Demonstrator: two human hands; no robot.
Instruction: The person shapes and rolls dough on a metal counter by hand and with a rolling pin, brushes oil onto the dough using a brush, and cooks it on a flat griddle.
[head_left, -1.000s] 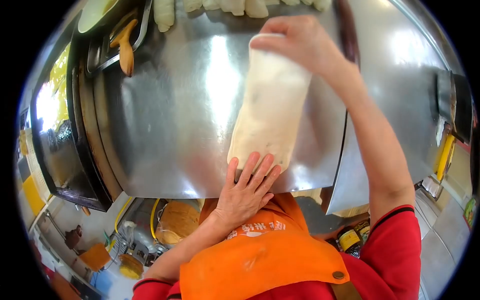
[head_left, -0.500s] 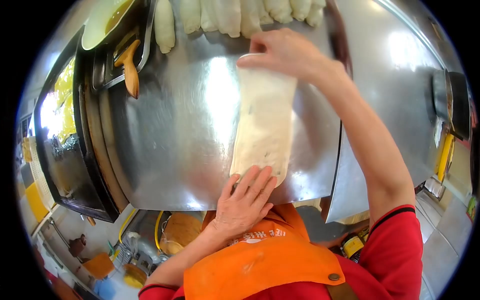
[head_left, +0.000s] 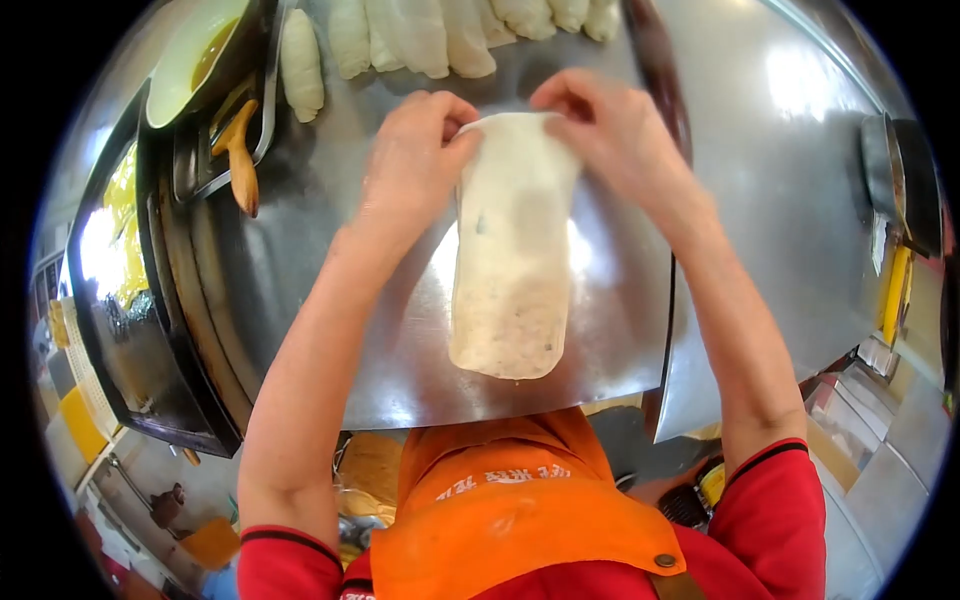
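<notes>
A long, flat strip of pale dough (head_left: 513, 270) stretches toward me over the shiny metal table (head_left: 620, 340). Its far end is pinched at both corners. My left hand (head_left: 415, 150) grips the far left corner between thumb and fingers. At the far right corner, my right hand (head_left: 615, 130) holds the edge the same way. The near end of the strip is rounded, and small dark specks show through it. Several rolled dough pieces (head_left: 420, 35) lie in a row beyond my hands.
A single dough roll (head_left: 302, 65) lies at the back left, beside a tray holding a wooden-handled brush (head_left: 240, 160) and a pale container (head_left: 190, 65) of yellowish liquid. A dark-framed griddle (head_left: 130, 300) stands at the left. A dark pan (head_left: 905, 185) is at the far right.
My left hand has left the near end of the dough and moved up to grip the far left corner. My right hand has shifted slightly right, still holding the far edge.
</notes>
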